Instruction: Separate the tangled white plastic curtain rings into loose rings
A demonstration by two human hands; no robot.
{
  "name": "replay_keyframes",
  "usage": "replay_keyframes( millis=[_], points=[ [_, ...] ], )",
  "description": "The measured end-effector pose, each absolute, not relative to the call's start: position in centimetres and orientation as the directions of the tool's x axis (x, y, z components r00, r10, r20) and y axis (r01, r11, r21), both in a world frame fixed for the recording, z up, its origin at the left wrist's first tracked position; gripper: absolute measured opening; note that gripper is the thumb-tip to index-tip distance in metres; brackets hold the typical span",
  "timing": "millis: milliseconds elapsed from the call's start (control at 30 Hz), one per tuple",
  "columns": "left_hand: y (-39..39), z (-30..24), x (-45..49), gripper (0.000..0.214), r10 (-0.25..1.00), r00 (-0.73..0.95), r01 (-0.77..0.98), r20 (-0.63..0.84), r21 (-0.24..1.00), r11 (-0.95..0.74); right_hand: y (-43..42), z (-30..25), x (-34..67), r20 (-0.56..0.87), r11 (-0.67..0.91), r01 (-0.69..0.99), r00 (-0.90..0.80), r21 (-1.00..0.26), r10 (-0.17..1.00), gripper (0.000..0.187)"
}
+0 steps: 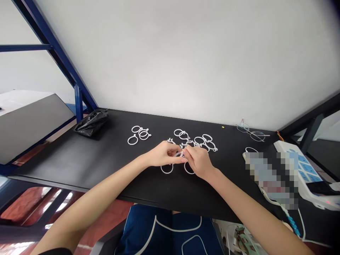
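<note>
Left hand (pixel 162 154) and right hand (pixel 199 160) grip a ring (pixel 178 154) above a black table (pixel 114 141), white wall (pixel 186 63) behind.

left forearm (pixel 114 184) angled in from lower left, dark sleeve edge (pixel 55 251) near elbow; right forearm (pixel 239 196) mirrors it from lower right. left hand (pixel 162 154): thumb extended toward the other hand, fingers curved above, gap between. right hand (pixel 198 159): fingers curled, thumb and index pinched, back upward. fingertips of both hands meet or nearly so; exact contact unclear.
</note>
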State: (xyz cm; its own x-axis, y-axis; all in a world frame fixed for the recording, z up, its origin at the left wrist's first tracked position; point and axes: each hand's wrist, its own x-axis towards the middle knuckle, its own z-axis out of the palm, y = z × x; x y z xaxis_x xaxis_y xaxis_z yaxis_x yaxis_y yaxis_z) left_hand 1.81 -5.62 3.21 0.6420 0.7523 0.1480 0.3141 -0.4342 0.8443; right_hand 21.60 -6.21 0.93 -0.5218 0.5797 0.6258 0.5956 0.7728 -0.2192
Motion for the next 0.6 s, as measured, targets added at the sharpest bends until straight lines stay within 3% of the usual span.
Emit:
replay_keyframes(
  millis=[100, 333, 600],
  points=[
    [-5.86, 3.21, 2.09, 0.043, 0.74, 0.656, 0.312, 0.146, 0.841, -0.443, -6.21, 0.87, 21.67, 0.603, 0.767, 0.569, -0.511, -0.296, 0.612, 0.032],
    [-6.03, 3.47, 2.13, 0.036, 0.713, 0.685, 0.304, 0.147, 0.833, -0.463, -6.58, 0.87, 21.56, 0.483, 0.678, 0.391, -0.491, -0.622, 0.725, 0.034],
    [-5.57, 3.73, 1.55, 0.041, 0.695, 0.695, 0.366, 0.185, 0.741, -0.563, -6.37, 0.34, 21.49, 0.53, 0.67, 0.373, -0.416, -0.642, 0.739, 0.035]
  ],
)
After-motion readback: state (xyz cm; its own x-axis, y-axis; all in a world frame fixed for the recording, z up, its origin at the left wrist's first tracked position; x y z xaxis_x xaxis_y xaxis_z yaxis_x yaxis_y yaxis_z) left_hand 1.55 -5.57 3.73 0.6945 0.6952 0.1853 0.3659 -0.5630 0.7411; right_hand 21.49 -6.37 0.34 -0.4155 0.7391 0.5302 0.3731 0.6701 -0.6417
